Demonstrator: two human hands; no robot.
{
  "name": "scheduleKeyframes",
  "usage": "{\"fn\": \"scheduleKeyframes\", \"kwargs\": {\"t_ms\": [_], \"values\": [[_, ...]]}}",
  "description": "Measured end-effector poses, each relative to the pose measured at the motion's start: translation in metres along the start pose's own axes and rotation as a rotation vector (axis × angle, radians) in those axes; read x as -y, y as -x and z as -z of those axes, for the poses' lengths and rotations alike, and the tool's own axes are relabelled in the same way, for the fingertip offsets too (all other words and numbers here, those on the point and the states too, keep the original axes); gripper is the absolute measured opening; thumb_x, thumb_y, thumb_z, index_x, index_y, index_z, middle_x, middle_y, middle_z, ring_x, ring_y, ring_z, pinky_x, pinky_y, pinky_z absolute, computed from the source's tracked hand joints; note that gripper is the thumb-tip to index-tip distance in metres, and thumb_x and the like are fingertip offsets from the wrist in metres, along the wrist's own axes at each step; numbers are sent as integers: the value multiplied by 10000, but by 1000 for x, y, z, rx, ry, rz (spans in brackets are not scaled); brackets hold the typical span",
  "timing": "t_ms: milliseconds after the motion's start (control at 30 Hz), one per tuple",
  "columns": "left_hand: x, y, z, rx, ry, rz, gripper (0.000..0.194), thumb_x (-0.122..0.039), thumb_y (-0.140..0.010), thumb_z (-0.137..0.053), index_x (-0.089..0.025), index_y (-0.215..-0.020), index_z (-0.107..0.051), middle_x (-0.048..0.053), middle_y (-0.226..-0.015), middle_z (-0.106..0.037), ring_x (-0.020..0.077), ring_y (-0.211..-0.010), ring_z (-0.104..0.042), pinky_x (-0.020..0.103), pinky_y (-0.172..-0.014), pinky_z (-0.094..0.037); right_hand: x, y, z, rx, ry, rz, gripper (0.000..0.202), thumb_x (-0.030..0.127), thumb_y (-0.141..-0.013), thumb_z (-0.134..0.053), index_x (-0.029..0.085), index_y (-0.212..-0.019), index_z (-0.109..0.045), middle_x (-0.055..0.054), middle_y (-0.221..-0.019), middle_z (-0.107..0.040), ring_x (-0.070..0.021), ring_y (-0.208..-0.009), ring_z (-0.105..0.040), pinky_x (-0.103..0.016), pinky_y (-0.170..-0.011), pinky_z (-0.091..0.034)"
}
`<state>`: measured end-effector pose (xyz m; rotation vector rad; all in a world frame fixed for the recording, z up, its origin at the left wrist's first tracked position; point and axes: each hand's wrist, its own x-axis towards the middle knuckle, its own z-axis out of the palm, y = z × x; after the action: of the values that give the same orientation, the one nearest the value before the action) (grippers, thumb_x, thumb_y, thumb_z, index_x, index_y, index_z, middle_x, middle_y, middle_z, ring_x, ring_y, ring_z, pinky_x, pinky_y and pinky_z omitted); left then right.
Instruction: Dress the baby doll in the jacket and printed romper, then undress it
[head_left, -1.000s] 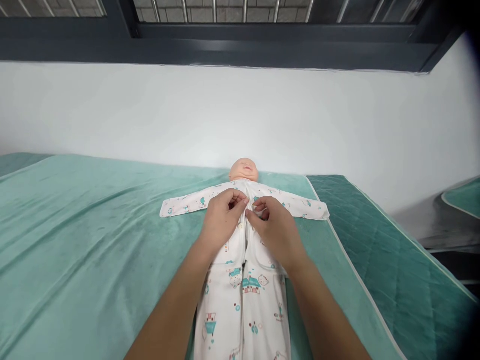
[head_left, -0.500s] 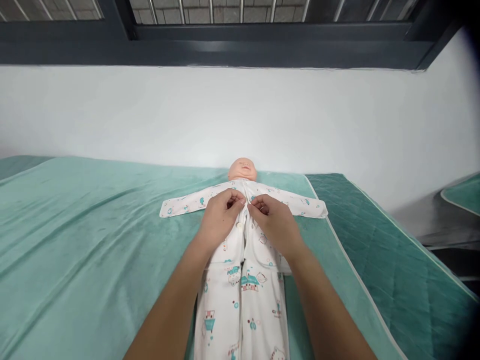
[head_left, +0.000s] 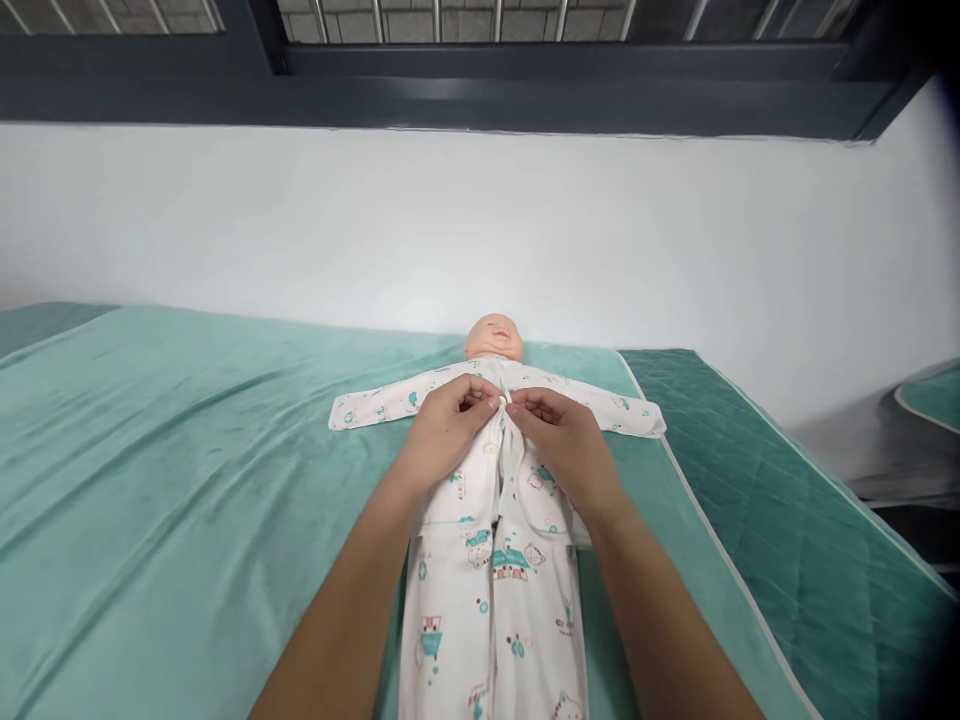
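Your left hand has thumb and fingers pinched together on the front edge of the white printed shirt, at a small pale button. Your right hand is pinched on the facing edge, its fingertips right beside those of your left, so both hands meet over the chest. The shirt lies flat beneath your grip, and just below your fingers a second button shows on the left edge, where the front hangs parted down to the hem. One sleeve stretches out to the left of your grip and the other sleeve to the right. Just beyond your fingers, the doll's head rests face up at the collar. Nearer to you, between your forearms, lie the matching printed trousers, their top meeting the shirt's hem. The light green sheet spreads under all of this, and well to the right of your grip lies a darker quilted mat. Farther off, past the head, stands a white wall, with a dark window frame above it
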<state>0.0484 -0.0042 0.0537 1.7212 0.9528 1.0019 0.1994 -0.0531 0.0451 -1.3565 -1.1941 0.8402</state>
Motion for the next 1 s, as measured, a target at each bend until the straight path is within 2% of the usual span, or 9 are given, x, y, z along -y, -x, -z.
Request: {"fn": "scheduleKeyframes", "kwargs": {"t_ms": [167,300,500,667,1000], "values": [[3,0,-2,-22,-4,-2,130,-299,-847,-612,-190,-903,-655,9,-842,-661,141,-790,-602,256,-738,-453,-5,-2,3,63,-51,12,280,414,-788,-682,187,-951,-695,-45,-879,-703,-160,-761,-617,-259,-632,-463],[5,0,-3,-14,2,-33,94,-272,-848,-606,-198,-903,-625,-4,-847,-650,130,-797,-599,248,-741,-452,-4,-3,1,74,20,-1,234,371,-774,-690,203,-934,-664,-8,-801,-672,-134,-686,-577,-249,-587,-433],[4,1,-3,21,-39,-49,155,-338,-887,-568,-200,-932,-622,2,-855,-652,132,-797,-594,251,-728,-445,-1,-1,-6,21,197,56,215,307,-759,-673,222,-948,-618,27,-713,-658,-139,-634,-580,-273,-617,-444],[8,-1,-7,-10,-17,-9,168,-320,-849,-612,-206,-973,-621,7,-872,-660,135,-792,-605,258,-722,-455,-2,1,-10,-4,309,133,145,271,-784,-614,234,-924,-606,34,-705,-658,-143,-620,-587,-283,-629,-435],[12,-3,-5,28,139,-3,153,-269,-837,-620,-197,-970,-598,10,-852,-635,127,-796,-602,251,-740,-468,-3,9,-19,-52,519,171,254,289,-834,-575,264,-1087,-568,28,-772,-675,-173,-715,-618,-294,-625,-387]]}}
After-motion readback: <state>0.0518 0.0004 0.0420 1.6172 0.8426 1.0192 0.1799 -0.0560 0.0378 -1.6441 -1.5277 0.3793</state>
